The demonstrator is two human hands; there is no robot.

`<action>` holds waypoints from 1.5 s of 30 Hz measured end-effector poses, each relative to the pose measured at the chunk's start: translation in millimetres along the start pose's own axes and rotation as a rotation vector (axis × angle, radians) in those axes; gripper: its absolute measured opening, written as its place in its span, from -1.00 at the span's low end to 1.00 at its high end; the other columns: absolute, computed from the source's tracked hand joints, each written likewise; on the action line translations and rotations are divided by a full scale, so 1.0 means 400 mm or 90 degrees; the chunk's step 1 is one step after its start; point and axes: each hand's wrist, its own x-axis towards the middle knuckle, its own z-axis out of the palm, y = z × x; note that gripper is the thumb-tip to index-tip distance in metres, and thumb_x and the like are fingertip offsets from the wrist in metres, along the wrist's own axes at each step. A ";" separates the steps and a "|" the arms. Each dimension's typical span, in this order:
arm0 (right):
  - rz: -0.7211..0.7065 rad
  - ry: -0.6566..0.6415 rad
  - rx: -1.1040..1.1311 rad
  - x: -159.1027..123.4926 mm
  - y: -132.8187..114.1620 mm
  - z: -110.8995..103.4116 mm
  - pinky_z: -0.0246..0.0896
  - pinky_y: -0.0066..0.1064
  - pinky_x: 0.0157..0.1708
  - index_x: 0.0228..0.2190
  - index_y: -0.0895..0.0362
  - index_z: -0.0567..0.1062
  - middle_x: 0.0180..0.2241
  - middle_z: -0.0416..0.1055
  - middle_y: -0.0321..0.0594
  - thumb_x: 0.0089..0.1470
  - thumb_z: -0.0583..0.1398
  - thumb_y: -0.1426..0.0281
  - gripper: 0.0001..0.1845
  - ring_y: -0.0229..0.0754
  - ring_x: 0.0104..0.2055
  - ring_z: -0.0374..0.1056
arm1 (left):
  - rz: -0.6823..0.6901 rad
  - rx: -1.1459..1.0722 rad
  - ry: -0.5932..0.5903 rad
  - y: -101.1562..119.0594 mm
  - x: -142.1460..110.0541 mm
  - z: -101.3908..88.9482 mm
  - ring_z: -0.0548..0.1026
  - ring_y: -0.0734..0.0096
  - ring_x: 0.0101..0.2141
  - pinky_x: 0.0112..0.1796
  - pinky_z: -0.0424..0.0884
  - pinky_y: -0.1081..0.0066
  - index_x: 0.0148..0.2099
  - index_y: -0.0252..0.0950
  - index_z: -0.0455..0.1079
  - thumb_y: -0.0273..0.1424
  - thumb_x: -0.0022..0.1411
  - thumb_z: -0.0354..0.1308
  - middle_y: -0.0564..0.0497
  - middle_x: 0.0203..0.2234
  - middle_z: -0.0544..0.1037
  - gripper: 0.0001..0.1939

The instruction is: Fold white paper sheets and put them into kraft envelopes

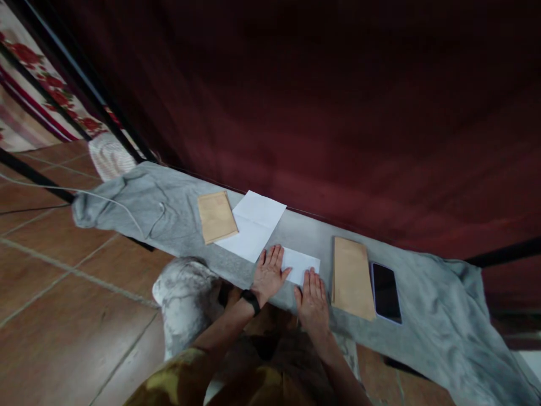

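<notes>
A folded sheet of white paper (301,264) lies on the grey cloth in front of me. My left hand (270,273) rests flat on its left end, fingers stretched out, with a dark band on the wrist. On its lower right corner lie the fingertips of my right hand (313,301), which is also flat and extended. Just beyond my left hand is a larger white sheet (262,220) with a crease across it. A brown paper envelope (217,216) overlaps that sheet's left edge. To the right of my right hand lies a stack of brown envelopes (353,276).
A phone (386,292) with a dark screen lies right of the brown stack. The long narrow surface is covered by a grey cloth (439,307). A white cable (114,202) crosses its left end. Behind hangs a dark red curtain (296,124); black metal bars (80,73) stand at left.
</notes>
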 end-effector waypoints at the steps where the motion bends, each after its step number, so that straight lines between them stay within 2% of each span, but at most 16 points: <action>1: -0.003 0.001 -0.002 0.001 0.000 -0.004 0.08 0.04 0.24 0.37 0.29 -0.12 0.35 -0.02 0.19 0.37 -0.05 0.21 -0.29 0.11 0.35 0.03 | 0.007 0.000 0.007 0.003 0.001 -0.004 0.00 0.11 0.36 0.32 -0.11 0.03 0.42 -0.41 -0.03 -0.06 0.42 -0.17 -0.20 0.36 0.10 -0.29; 3: -0.009 0.001 -0.007 0.004 -0.001 -0.010 0.08 0.04 0.25 0.36 0.31 -0.09 0.35 -0.02 0.21 0.37 -0.04 0.22 -0.31 0.11 0.36 0.02 | 0.051 -0.007 0.009 0.010 0.003 -0.015 -0.01 0.11 0.37 0.33 -0.13 0.04 0.42 -0.40 -0.03 -0.12 0.44 -0.17 -0.20 0.37 0.08 -0.34; 5: -0.011 0.001 -0.014 0.006 -0.002 -0.013 0.06 0.05 0.26 0.35 0.34 -0.04 0.34 0.01 0.23 0.36 -0.04 0.23 -0.32 0.12 0.36 0.01 | 0.133 -0.030 -0.012 0.021 0.004 -0.025 -0.02 0.16 0.37 0.33 -0.13 0.09 0.43 -0.35 -0.02 -0.17 0.47 -0.18 -0.15 0.38 0.07 -0.39; 8: -0.018 0.001 -0.023 -0.002 -0.004 -0.014 0.06 0.09 0.25 0.32 0.35 0.05 0.31 0.08 0.24 0.35 -0.04 0.33 -0.39 0.12 0.36 0.01 | 0.282 -0.090 -0.075 0.042 0.005 -0.036 -0.02 0.26 0.37 0.33 -0.13 0.17 0.43 -0.23 -0.03 -0.17 0.47 -0.16 -0.06 0.39 0.06 -0.42; 11: -0.035 -0.019 -0.026 -0.015 -0.004 -0.015 0.05 0.12 0.26 0.27 0.38 0.17 0.28 0.15 0.25 0.28 -0.05 0.48 -0.44 0.11 0.36 0.03 | 0.350 -0.144 -0.132 0.062 0.009 -0.038 0.00 0.34 0.36 0.33 -0.14 0.21 0.43 -0.17 -0.03 -0.14 0.48 -0.17 -0.03 0.38 0.09 -0.43; 16: -0.015 -0.053 -0.035 -0.022 -0.002 -0.018 -0.01 0.14 0.29 0.18 0.38 0.31 0.23 0.23 0.26 0.25 -0.02 0.47 -0.49 0.13 0.35 0.04 | 0.352 -0.192 -0.163 0.070 0.035 -0.038 0.00 0.36 0.36 0.33 -0.17 0.23 0.41 -0.23 0.02 -0.07 0.47 -0.20 -0.03 0.36 0.13 -0.40; 19: -0.016 -0.070 -0.032 -0.017 -0.002 -0.016 -0.07 0.14 0.30 0.15 0.31 0.36 0.22 0.26 0.21 0.29 -0.02 0.41 -0.53 0.12 0.36 0.03 | 0.366 -0.200 -0.168 0.068 0.058 -0.039 0.00 0.37 0.36 0.33 -0.16 0.23 0.41 -0.18 0.04 -0.09 0.47 -0.19 0.02 0.35 0.16 -0.43; 23: 0.018 -0.079 -0.044 -0.011 -0.005 -0.012 -0.03 0.12 0.28 0.17 0.35 0.32 0.24 0.23 0.24 0.32 -0.02 0.30 -0.48 0.16 0.36 0.02 | 0.354 -0.201 -0.185 0.076 0.087 -0.035 0.01 0.38 0.36 0.32 -0.15 0.24 0.37 -0.13 0.12 -0.11 0.47 -0.19 0.08 0.35 0.18 -0.48; 27: 0.040 -0.069 -0.040 -0.008 -0.011 -0.009 -0.02 0.09 0.27 0.20 0.37 0.28 0.22 0.25 0.24 0.33 -0.04 0.27 -0.44 0.14 0.34 0.07 | 0.325 -0.207 -0.202 0.091 0.108 -0.026 0.01 0.38 0.36 0.32 -0.17 0.22 0.37 -0.10 0.12 -0.10 0.48 -0.23 0.12 0.35 0.17 -0.48; 32: 0.048 -0.079 -0.047 -0.003 -0.015 -0.010 -0.03 0.07 0.28 0.19 0.36 0.30 0.20 0.29 0.21 0.33 -0.03 0.26 -0.44 0.13 0.32 0.10 | 0.273 -0.194 -0.174 0.108 0.119 -0.005 0.04 0.35 0.35 0.32 -0.17 0.15 0.35 -0.08 0.16 -0.17 0.50 -0.26 0.12 0.34 0.18 -0.52; 35: 0.051 -0.091 -0.051 0.004 -0.018 -0.015 -0.04 0.05 0.28 0.23 0.39 0.25 0.27 0.19 0.21 0.33 -0.03 0.25 -0.40 0.14 0.34 0.07 | 0.244 -0.180 -0.144 0.110 0.127 0.000 0.10 0.31 0.33 0.31 -0.09 0.15 0.33 -0.14 0.20 -0.23 0.49 -0.20 0.05 0.33 0.22 -0.54; 39: 0.061 -0.077 -0.049 0.015 -0.021 -0.021 -0.07 0.04 0.29 0.31 0.33 0.12 0.33 0.06 0.12 0.34 -0.06 0.20 -0.35 0.12 0.36 0.03 | 0.172 -0.162 -0.144 0.092 0.151 -0.018 0.27 0.23 0.22 0.22 0.12 0.20 0.27 -0.27 0.27 -0.39 0.42 -0.12 -0.10 0.24 0.34 -0.57; 45: 0.068 -0.091 -0.040 0.022 -0.027 -0.031 -0.09 0.03 0.30 0.30 0.34 0.14 0.33 0.06 0.14 0.34 -0.05 0.19 -0.35 0.11 0.36 0.02 | 0.151 -0.165 -0.175 0.060 0.211 -0.041 0.38 0.11 0.09 0.15 0.21 0.12 0.09 -0.21 0.41 -0.43 0.25 0.09 -0.12 0.05 0.48 -0.64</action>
